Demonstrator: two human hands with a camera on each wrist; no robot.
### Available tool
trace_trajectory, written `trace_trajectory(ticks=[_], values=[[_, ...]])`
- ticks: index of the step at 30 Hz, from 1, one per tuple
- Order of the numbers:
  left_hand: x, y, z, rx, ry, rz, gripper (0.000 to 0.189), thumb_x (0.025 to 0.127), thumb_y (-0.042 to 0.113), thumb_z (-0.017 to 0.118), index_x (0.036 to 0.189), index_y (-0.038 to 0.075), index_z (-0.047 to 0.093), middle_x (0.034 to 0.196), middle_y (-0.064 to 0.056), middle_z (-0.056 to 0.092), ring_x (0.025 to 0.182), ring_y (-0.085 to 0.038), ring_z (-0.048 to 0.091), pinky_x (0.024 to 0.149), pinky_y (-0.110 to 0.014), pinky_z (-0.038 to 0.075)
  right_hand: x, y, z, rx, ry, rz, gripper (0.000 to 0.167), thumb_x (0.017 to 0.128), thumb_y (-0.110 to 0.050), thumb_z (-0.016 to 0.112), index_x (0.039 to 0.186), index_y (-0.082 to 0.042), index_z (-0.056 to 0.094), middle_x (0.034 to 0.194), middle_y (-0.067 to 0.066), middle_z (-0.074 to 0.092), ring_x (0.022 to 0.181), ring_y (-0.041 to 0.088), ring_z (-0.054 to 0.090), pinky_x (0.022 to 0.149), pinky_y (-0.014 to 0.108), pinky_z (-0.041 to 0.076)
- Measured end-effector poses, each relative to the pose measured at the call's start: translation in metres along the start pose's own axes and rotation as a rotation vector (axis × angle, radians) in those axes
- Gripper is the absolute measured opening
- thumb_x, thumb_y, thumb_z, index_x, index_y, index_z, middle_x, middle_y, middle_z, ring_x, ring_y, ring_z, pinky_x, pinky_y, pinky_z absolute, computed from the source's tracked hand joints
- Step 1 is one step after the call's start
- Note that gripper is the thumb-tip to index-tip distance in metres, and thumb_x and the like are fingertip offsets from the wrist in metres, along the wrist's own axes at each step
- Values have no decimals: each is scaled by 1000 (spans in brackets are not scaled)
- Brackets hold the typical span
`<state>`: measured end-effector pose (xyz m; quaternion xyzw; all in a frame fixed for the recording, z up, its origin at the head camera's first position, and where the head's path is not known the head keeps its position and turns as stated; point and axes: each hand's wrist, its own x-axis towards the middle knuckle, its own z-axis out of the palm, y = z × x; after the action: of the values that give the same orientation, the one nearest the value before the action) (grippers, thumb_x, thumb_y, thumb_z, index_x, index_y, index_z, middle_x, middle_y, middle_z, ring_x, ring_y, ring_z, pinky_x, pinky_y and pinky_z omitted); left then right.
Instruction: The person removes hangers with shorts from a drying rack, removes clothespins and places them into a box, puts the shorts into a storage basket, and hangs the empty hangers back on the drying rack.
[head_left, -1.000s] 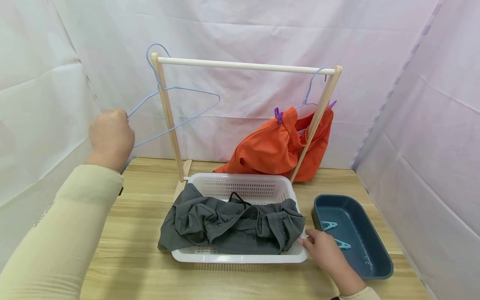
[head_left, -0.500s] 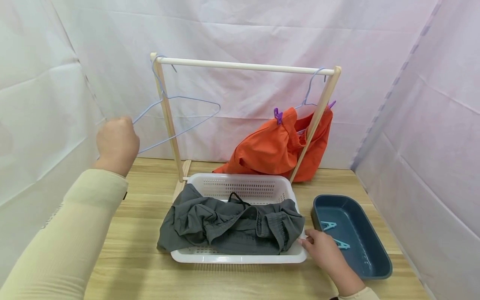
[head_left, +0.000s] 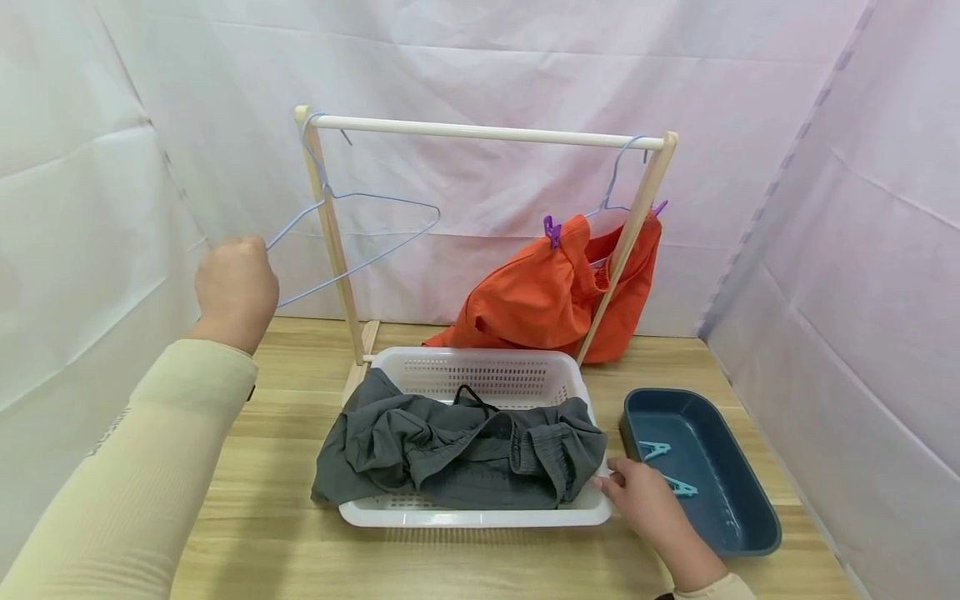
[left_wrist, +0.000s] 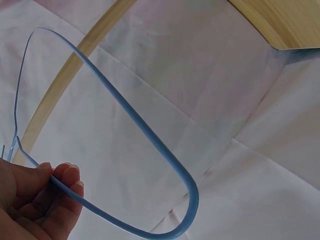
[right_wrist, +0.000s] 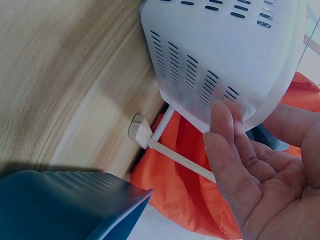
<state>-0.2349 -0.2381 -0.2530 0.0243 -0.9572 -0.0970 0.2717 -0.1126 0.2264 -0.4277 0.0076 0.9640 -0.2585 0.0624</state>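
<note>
Up to the left of the white basket [head_left: 476, 518], the left hand [head_left: 237, 283] is pinching one arm of a blue wire hanger [left_wrist: 150, 134] between thumb and fingers, its hook curving over the left end of a white rod [head_left: 480, 131] that's spanning above and beyond the basket. The hanger's long axis is running sideways, from the left hand toward a tip pointing rightward over the basket's left half, so the left hand is clearly the nearer. And the right hand [head_left: 645, 500]? It's gripping the basket's right rim, fingers resting against the outer wall, well apart from the hanger. In the basket a dark grey garment [head_left: 465, 458] is lying crosswise, spilling over the left edge. Just right of the basket, a dark blue tray [head_left: 731, 479] is holding two light-blue clips [head_left: 681, 487]. Behind the basket, an orange garment [head_left: 532, 292] is hanging by purple clips [head_left: 552, 232].
</note>
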Motion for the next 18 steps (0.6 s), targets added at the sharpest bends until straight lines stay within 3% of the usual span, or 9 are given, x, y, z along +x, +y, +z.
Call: trace_trajectory(ticks=[8, 18], values=[[2, 1, 5, -9, 29, 15, 16, 85, -12, 41, 85, -18, 56, 77, -38, 56, 68, -55, 58, 52, -60, 47, 0, 1, 2, 3, 12, -9, 31, 87, -12, 69, 109, 10, 64, 82, 5, 67, 72, 15, 58, 60, 33, 49], [-1, 2, 9, -51, 40, 8, 14, 92, -7, 50, 96, -19, 57, 89, -40, 57, 80, -59, 57, 64, -64, 48, 0, 0, 2, 9, 8, 13, 33, 87, -13, 69, 110, 10, 64, 84, 6, 67, 73, 16, 59, 63, 35, 51]])
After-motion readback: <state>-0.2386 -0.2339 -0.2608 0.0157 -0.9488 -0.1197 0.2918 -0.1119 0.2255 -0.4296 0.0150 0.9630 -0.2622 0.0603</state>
